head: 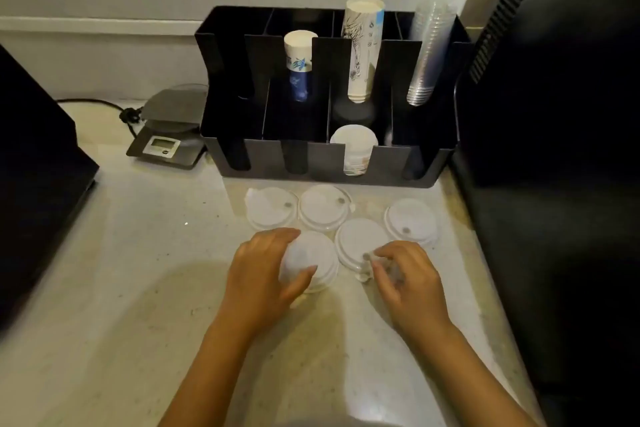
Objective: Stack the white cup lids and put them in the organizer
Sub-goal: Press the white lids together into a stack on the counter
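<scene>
Left hand (266,270) is gripping a small stack of white lids (311,262) from the side, thumb over the top, stack resting on the counter (121,288). Right hand (405,277) is pinching the near edge of a single lid (360,243) just right of the stack, fingers curled narrow. Three more lids are lying flat and loose behind: far-left lid (270,208), middle lid (323,206), right lid (412,220). Black organizer (325,159) is sitting just behind them, holding paper cups (362,52) and clear cups (426,55). Scale (166,135) is sitting left of the organizer.
</scene>
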